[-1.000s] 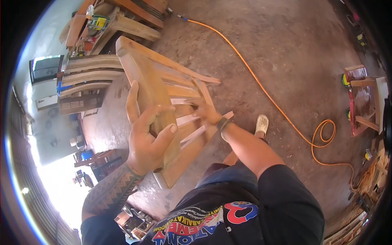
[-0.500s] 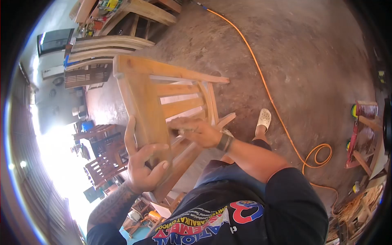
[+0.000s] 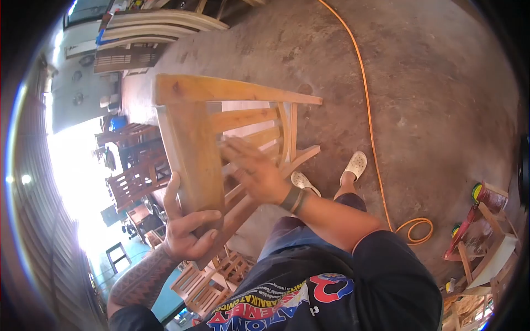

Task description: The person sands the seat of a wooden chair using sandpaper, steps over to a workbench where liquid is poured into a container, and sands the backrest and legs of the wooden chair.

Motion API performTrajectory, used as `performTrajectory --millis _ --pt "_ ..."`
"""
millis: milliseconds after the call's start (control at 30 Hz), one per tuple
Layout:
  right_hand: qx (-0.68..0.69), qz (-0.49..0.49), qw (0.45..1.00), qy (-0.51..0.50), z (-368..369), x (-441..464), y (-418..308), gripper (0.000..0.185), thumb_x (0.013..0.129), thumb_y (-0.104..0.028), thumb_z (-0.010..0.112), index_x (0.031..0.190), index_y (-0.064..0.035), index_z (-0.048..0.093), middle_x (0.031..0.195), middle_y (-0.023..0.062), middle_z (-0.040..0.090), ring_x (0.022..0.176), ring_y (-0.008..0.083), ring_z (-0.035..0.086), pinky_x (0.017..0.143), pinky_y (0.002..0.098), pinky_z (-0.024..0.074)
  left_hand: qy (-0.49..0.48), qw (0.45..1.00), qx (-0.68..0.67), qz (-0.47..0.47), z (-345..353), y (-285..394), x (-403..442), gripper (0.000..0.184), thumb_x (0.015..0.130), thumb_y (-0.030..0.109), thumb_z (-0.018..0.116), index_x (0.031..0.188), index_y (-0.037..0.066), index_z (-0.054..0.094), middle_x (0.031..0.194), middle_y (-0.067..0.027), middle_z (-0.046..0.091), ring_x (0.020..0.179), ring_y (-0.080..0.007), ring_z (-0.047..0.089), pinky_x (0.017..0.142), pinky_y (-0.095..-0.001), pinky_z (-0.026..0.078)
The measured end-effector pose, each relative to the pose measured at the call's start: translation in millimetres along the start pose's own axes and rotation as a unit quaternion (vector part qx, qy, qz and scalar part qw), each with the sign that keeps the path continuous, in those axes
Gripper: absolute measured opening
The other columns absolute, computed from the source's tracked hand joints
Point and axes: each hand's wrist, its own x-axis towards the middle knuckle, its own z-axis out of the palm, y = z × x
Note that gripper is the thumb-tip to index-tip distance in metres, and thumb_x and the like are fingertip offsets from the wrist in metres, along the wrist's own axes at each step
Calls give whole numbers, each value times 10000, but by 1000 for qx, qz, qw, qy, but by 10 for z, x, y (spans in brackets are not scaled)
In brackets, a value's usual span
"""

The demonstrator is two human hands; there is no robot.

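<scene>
A bare wooden chair (image 3: 193, 132) stands tilted before me, its broad top rail towards me and its slats (image 3: 245, 117) behind. My left hand (image 3: 190, 234) is closed around the near end of this rail, the index finger stretched along its outer side. Over the inner edge of the rail lies my right hand (image 3: 258, 175), fingers pressed together and blurred. Anything beneath those fingers is hidden by the hand.
An orange hose (image 3: 367, 99) runs across the concrete floor (image 3: 441, 110) and coils at right. Curved wooden pieces (image 3: 165, 25) lie at upper left. Other wooden chairs (image 3: 138, 179) stand at left, and a slatted piece (image 3: 212, 278) lies below. Wooden frames (image 3: 491, 243) stand at right.
My right hand has turned, its back now facing up and its fingers pointing further up along the rail edge. My left hand keeps its grip. The head view has shifted.
</scene>
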Motion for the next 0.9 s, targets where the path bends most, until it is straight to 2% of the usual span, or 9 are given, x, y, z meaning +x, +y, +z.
performTrajectory --millis 100,167,233,333,500,633,700,833,900 --pt "67 -23 997 -41 -49 60 62 551 1038 -193 683 1562 -50 588 1668 241 490 1592 416 392 1309 516 317 -5 1000 -26 1 18 -34 -22 337 789 194 796 1103 83 846 1779 -335 30 1625 -580 234 1314 -567 283" --pt "0 -17 999 -42 -196 -25 537 621 1022 -257 730 1587 -85 539 1629 204 524 1532 408 469 1301 522 317 -6 1000 -19 11 -4 -45 1 333 792 193 795 1103 84 845 1781 -325 31 1621 -580 244 1312 -572 287" --pt "86 151 984 -39 -258 -201 1259 791 954 -295 788 1641 -102 447 1613 211 502 1532 413 438 1299 537 305 -7 1000 -4 22 -9 -42 -9 330 797 187 792 1106 83 842 1781 -315 37 1616 -581 256 1309 -577 296" --pt "-30 148 985 -83 -313 -168 1593 850 921 -328 800 1652 -125 416 1564 233 499 1525 433 409 1285 546 312 1 999 -39 34 4 -80 -15 318 800 153 788 1106 82 840 1778 -306 43 1615 -578 265 1307 -579 308" --pt "-33 2 990 -141 -221 274 60 862 918 -358 824 1645 -115 429 1579 238 476 1523 430 390 1268 520 363 -5 996 -85 18 19 -71 -13 318 790 101 778 1101 80 843 1776 -301 44 1618 -572 267 1313 -561 308" --pt "-48 8 986 -160 -377 255 435 783 936 -341 823 1620 -111 522 1626 201 532 1518 413 462 1239 518 426 -8 998 -69 10 15 -49 -17 333 786 89 767 1108 78 851 1777 -302 35 1619 -569 269 1317 -542 301" --pt "66 56 987 -135 -584 156 1066 619 979 -345 786 1525 -90 646 1561 183 634 1439 371 590 1194 473 487 -11 999 -52 7 -7 -43 -34 342 782 85 764 1112 77 854 1778 -305 30 1623 -565 262 1318 -537 296" --pt "-141 337 919 -148 -1094 47 1747 429 1094 -399 635 1412 -131 736 1263 190 778 1195 379 733 1062 438 566 -9 998 -56 6 14 -41 -26 357 771 87 767 1117 85 857 1778 -315 26 1632 -560 244 1319 -529 288" --pt "-168 319 933 -22 -1152 103 1671 411 1104 -389 608 1400 -137 742 1217 199 782 1175 402 735 1056 452 563 -10 999 -33 9 1 -19 -20 362 769 97 770 1121 94 857 1776 -321 31 1633 -557 240 1319 -526 288"
